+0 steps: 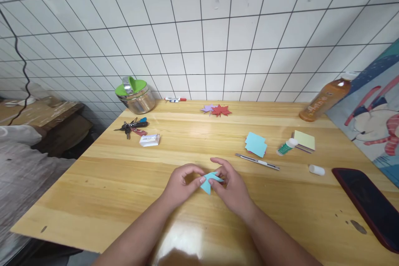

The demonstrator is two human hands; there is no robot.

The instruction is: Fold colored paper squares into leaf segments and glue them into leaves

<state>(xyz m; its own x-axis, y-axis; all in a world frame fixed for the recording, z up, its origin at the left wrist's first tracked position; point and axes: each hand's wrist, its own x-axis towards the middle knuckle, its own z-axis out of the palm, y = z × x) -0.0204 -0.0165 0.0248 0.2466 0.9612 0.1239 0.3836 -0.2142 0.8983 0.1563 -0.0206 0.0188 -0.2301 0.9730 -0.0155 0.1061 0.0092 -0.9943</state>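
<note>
A small piece of folded light-blue paper (207, 185) is held between both hands, just above the wooden table (118, 191). My left hand (183, 183) pinches its left side between thumb and fingers. On the right side, my right hand (230, 185) grips it with the thumb on top, while one finger is lifted away. Beyond my right hand lie a utility knife (257, 161) and a stack of light-blue paper squares (256, 144). A glue stick (287, 146) rests to their right, with its white cap (316, 170) lying apart from it.
Purple (208, 109) and red paper stars (221, 110) lie near the tiled wall, beside a marker (175, 99). Left are a lidded metal pot (136, 96), keys (132, 126) and an eraser (150, 140). Right are a sticky-note pad (304, 140), a bottle (326, 99) and a phone (369, 203).
</note>
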